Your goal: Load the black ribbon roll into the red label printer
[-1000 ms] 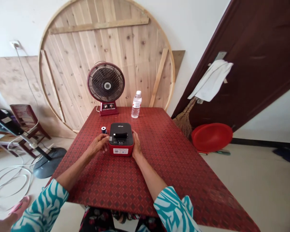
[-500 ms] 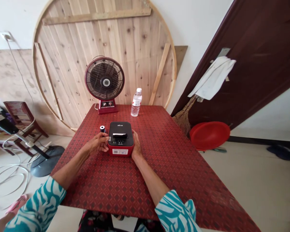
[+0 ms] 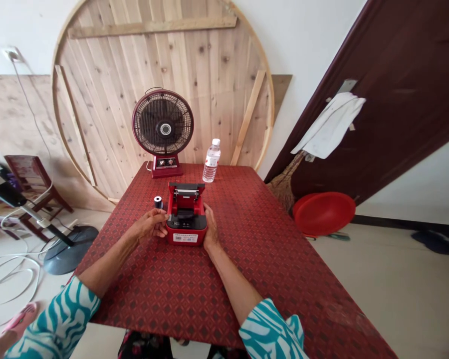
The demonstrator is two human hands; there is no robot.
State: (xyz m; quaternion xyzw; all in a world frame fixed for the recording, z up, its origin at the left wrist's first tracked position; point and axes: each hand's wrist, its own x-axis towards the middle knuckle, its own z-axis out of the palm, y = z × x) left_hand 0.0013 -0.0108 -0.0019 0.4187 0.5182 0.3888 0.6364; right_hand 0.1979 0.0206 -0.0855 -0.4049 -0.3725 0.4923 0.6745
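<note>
A red and black receipt printer (image 3: pixel 187 238) sits on the table with its lid (image 3: pixel 187 192) raised, so the red compartment inside shows. My right hand (image 3: pixel 211 228) wraps round the printer's right side. On the other side, my left hand (image 3: pixel 150 224) has its fingers curled, with the thumb and index fingertips at the grey latch on the printer's left edge. Just behind my left hand stands a small paper roll (image 3: pixel 157 201), white on top with a dark core. Part of the roll is hidden by my fingers.
A red fan (image 3: pixel 163 130) and a water bottle (image 3: pixel 211 160) stand at the back of the red patterned table (image 3: pixel 194 289). Behind them leans a round wooden board (image 3: pixel 205 65). To the right are a broom (image 3: pixel 283 180) and a red basin (image 3: pixel 329 214); a fan stand (image 3: pixel 69 249) is left.
The printer's lid has sprung up from closed to raised, showing the inside. Both my hands stay at the printer's sides.
</note>
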